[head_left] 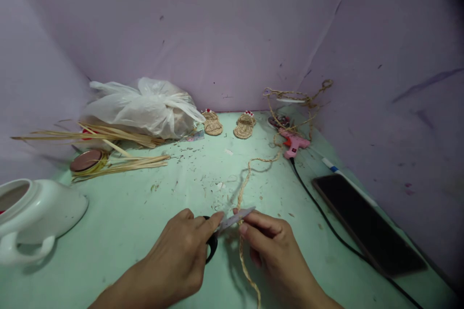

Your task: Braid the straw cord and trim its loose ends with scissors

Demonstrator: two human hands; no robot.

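My left hand (181,253) is closed round the black handles of a pair of scissors (232,223), whose blades point right across a braided straw rope (243,188). My right hand (273,246) pinches that rope just below the blades. The rope runs from the near edge up the green table (145,212) toward a tangle at the back right.
A white plastic bag (145,108) and straw strips (108,137) lie at the back left. Two small woven sandals (228,124) stand by the wall. A pink glue gun (294,144) with a black cord, a dark phone (366,222), a white jug (32,215) and a round lid (86,160) are nearby.
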